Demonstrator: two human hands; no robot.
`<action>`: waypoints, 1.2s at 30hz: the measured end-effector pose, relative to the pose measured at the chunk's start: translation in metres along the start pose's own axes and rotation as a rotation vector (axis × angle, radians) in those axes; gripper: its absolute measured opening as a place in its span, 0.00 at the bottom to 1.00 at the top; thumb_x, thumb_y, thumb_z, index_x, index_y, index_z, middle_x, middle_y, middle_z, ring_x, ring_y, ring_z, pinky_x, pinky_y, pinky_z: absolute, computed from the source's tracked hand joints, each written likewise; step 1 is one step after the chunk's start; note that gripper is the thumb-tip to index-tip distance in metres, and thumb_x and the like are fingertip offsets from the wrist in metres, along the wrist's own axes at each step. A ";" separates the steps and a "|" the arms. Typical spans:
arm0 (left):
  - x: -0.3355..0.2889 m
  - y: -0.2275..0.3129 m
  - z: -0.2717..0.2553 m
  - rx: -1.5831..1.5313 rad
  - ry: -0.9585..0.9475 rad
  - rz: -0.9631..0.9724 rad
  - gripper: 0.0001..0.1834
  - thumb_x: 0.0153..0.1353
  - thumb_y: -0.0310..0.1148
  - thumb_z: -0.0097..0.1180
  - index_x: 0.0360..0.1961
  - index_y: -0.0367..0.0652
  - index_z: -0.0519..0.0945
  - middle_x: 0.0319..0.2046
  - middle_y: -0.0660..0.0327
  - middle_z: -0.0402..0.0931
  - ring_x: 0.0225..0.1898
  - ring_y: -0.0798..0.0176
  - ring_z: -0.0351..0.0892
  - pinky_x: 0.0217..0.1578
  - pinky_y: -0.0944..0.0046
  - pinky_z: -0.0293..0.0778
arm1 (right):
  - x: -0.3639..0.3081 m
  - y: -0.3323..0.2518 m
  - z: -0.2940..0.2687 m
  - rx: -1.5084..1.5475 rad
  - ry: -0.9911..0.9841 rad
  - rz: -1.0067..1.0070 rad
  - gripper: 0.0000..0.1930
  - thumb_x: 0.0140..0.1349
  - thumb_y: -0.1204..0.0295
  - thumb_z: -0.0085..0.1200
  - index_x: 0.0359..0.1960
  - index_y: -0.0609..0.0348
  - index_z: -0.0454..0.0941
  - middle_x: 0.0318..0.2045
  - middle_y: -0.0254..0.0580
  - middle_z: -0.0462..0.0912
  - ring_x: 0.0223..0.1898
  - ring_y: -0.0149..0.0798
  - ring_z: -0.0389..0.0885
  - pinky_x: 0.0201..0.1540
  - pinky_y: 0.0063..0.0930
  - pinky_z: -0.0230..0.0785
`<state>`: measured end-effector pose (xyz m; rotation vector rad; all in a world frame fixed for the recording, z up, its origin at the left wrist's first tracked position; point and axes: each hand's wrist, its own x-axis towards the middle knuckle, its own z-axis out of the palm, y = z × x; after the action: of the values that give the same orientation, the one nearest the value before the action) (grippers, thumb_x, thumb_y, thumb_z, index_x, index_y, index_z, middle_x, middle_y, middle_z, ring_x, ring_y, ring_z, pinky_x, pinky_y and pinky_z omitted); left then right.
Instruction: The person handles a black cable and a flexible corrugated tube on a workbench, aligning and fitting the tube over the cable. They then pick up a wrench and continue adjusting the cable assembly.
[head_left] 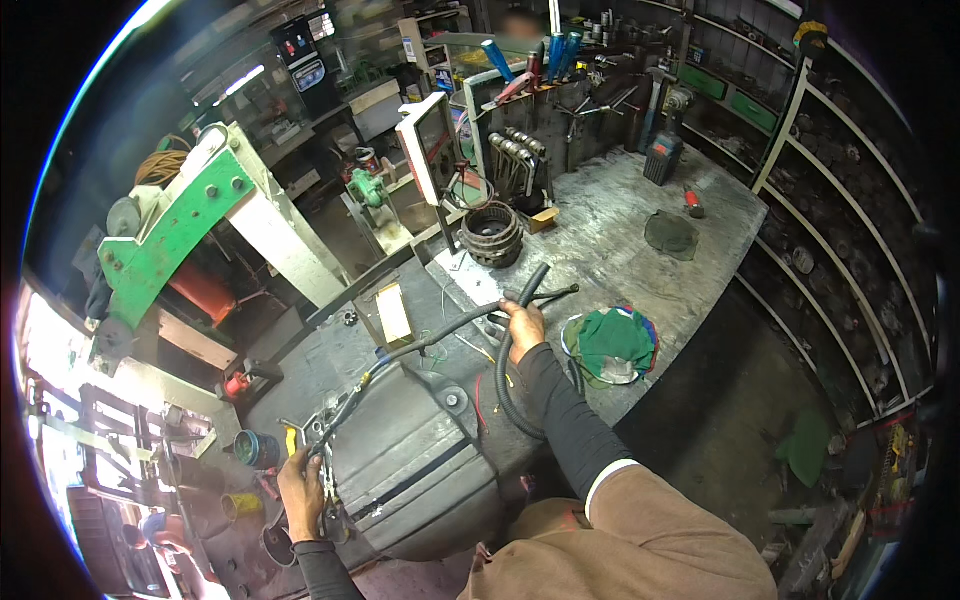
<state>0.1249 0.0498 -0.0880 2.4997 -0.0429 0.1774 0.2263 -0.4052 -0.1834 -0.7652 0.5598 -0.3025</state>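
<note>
Black cable (450, 328), green cloth (612, 345), brown shirt (660, 530), grey workbench (600, 235)

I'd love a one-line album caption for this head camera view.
At the workbench, the left hand and the right hand hold a dark cable between them, a green cloth lying nearby.

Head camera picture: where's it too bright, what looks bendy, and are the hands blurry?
Head view: glare washes out the lower left, below the green machine; the shelf rack bows at right; the left hand and right hand look fairly sharp; the grey bench shines in patches.
</note>
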 end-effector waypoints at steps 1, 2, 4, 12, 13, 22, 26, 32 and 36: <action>-0.001 -0.001 -0.001 -0.010 0.011 0.027 0.16 0.65 0.28 0.60 0.52 0.32 0.83 0.43 0.42 0.84 0.47 0.42 0.84 0.50 0.52 0.75 | -0.001 -0.002 0.001 0.051 -0.028 0.006 0.18 0.68 0.74 0.55 0.59 0.59 0.74 0.47 0.45 0.80 0.44 0.44 0.82 0.41 0.43 0.81; -0.002 -0.002 -0.003 -0.030 0.020 0.054 0.15 0.65 0.28 0.60 0.51 0.32 0.83 0.42 0.42 0.85 0.45 0.42 0.84 0.49 0.52 0.75 | -0.002 -0.005 0.003 0.081 0.008 -0.003 0.17 0.68 0.75 0.55 0.58 0.59 0.75 0.46 0.44 0.81 0.44 0.44 0.82 0.42 0.42 0.81; -0.010 -0.001 -0.008 0.117 0.062 0.136 0.15 0.63 0.24 0.61 0.51 0.34 0.84 0.38 0.47 0.84 0.42 0.50 0.84 0.48 0.57 0.75 | -0.013 -0.013 0.008 0.093 -0.012 -0.060 0.13 0.67 0.76 0.55 0.52 0.58 0.78 0.43 0.41 0.82 0.43 0.40 0.83 0.42 0.39 0.81; -0.061 -0.004 -0.041 0.211 0.300 0.210 0.15 0.61 0.19 0.59 0.50 0.35 0.83 0.36 0.51 0.77 0.40 0.48 0.74 0.45 0.55 0.70 | -0.083 -0.060 0.050 0.124 -0.238 -0.268 0.09 0.63 0.80 0.58 0.45 0.60 0.76 0.42 0.46 0.84 0.44 0.39 0.84 0.51 0.33 0.77; -0.068 -0.006 -0.047 0.210 0.297 0.131 0.17 0.56 0.20 0.58 0.48 0.37 0.84 0.36 0.52 0.79 0.41 0.48 0.76 0.47 0.54 0.70 | -0.093 -0.064 0.055 0.138 -0.302 -0.285 0.10 0.63 0.80 0.58 0.45 0.59 0.76 0.42 0.46 0.84 0.43 0.39 0.84 0.49 0.34 0.79; -0.135 -0.021 -0.068 0.301 0.457 0.155 0.18 0.59 0.22 0.58 0.50 0.44 0.88 0.41 0.54 0.86 0.44 0.50 0.83 0.49 0.54 0.76 | -0.157 -0.089 0.071 0.217 -0.618 -0.143 0.09 0.66 0.83 0.53 0.43 0.56 0.71 0.47 0.54 0.83 0.43 0.41 0.85 0.49 0.34 0.82; -0.161 -0.022 -0.068 0.398 0.467 0.163 0.22 0.51 0.18 0.58 0.48 0.45 0.88 0.37 0.56 0.85 0.42 0.50 0.82 0.48 0.53 0.76 | -0.173 -0.092 0.077 0.219 -0.556 -0.107 0.07 0.67 0.80 0.54 0.43 0.56 0.71 0.45 0.54 0.83 0.42 0.44 0.85 0.50 0.40 0.82; -0.175 -0.018 -0.059 0.292 0.547 0.124 0.23 0.42 0.25 0.54 0.43 0.40 0.88 0.38 0.54 0.84 0.45 0.50 0.81 0.55 0.49 0.70 | -0.168 -0.074 0.061 0.237 -0.576 -0.086 0.08 0.62 0.81 0.54 0.42 0.60 0.74 0.38 0.51 0.85 0.40 0.45 0.86 0.46 0.40 0.82; -0.177 -0.016 -0.057 0.393 0.605 0.097 0.23 0.46 0.22 0.58 0.45 0.50 0.90 0.40 0.59 0.85 0.48 0.53 0.83 0.52 0.52 0.71 | -0.146 -0.063 0.038 -0.146 -0.394 -0.257 0.14 0.67 0.69 0.53 0.44 0.68 0.86 0.39 0.46 0.88 0.43 0.41 0.85 0.55 0.34 0.74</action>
<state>-0.0555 0.0947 -0.0764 2.7151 0.1334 1.0608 0.1261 -0.3612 -0.0628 -1.0120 0.1108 -0.3392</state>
